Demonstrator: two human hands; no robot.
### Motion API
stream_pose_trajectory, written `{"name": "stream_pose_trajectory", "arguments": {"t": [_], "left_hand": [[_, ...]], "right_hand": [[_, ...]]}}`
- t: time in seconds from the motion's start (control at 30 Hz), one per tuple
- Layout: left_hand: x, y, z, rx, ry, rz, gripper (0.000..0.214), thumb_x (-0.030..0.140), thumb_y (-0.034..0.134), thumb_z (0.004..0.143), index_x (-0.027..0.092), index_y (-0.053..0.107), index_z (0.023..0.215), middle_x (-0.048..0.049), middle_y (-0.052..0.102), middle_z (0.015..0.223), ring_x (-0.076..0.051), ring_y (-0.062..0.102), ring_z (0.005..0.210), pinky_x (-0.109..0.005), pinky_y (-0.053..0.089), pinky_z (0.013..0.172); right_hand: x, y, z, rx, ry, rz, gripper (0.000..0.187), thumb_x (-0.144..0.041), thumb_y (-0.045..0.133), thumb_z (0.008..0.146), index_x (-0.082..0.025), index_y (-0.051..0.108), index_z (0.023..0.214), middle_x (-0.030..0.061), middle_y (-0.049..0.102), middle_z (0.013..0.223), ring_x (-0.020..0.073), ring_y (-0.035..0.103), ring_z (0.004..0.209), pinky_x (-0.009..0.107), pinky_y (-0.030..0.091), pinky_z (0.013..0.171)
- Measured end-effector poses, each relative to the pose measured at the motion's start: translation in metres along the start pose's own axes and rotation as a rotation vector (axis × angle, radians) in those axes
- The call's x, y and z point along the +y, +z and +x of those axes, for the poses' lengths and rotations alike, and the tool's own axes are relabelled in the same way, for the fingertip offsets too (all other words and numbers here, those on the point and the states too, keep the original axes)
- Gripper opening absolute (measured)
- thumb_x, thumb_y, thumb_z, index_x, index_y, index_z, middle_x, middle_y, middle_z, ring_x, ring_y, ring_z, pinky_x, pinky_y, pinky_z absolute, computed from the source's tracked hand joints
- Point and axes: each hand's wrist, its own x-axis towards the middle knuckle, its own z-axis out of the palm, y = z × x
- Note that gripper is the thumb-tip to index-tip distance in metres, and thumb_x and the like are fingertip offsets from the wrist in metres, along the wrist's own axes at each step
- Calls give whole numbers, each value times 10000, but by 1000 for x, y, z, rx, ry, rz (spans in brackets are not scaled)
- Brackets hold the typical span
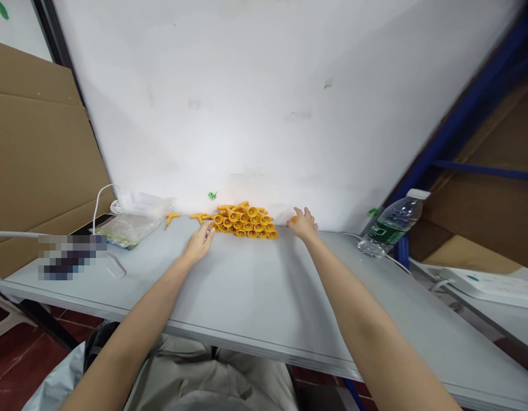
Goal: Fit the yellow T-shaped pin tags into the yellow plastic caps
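A stack of yellow T-handled pieces (pixel 252 233) with flared, cup-like ends lies against the white panel, the round openings facing me. My left hand (pixel 198 242) rests at the stack's left end, fingers apart, its tips touching or close to the outermost pieces. To the right of the stack, my right hand (pixel 303 224) is curled around a small yellow piece (pixel 294 219), most of it hidden by the fingers. Left of the stack lie a loose yellow T-shaped piece (pixel 198 217) and another yellow piece with a metal spiral tip (pixel 172 216).
On the grey table (pixel 246 291), a clear plastic bag (pixel 137 225) and a white cable (pixel 96 205) lie left. A water bottle (pixel 394 222) leans at the right. Behind stands the white panel (pixel 246 114); a cardboard box (pixel 32 154) is at far left, a power strip (pixel 486 285) at right.
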Motion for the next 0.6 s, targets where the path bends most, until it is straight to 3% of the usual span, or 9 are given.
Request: {"name": "stream_pose_trajectory", "arguments": {"t": [0.1, 0.23, 0.4, 0.6], "left_hand": [[1, 0, 0, -12, -6, 5, 404, 378, 366, 962, 183, 513, 1284, -78, 648, 1041, -160, 591, 775, -309, 494, 787], [2, 0, -1, -18, -9, 14, 392, 373, 362, 964, 204, 520, 1280, -65, 651, 1021, -156, 593, 764, -304, 501, 771], [3, 1, -1, -28, -17, 5, 394, 372, 367, 961, 201, 521, 1281, -63, 651, 1024, -153, 594, 766, -303, 501, 781], [3, 1, -1, -39, -20, -2, 398, 372, 367, 962, 202, 525, 1286, -60, 653, 1032, -150, 594, 785, -292, 499, 784]], "right_hand": [[23, 15, 1, -24, 6, -92, 636, -379, 512, 892, -273, 333, 1493, 150, 175, 1612, 366, 211, 1455, 644, 283, 1076], [35, 23, 9, -92, 14, -167, 632, -446, 448, 921, -307, 285, 1516, 109, 152, 1623, 358, 197, 1461, 626, 339, 1053], [32, 21, 16, -177, -11, -185, 589, -452, 477, 901, -319, 363, 1463, 131, 263, 1576, 386, 311, 1392, 643, 375, 1011], [27, 15, 19, -89, 16, -209, 485, -413, 509, 902, -223, 465, 1346, 176, 415, 1420, 360, 435, 1297, 549, 403, 1011]]}}
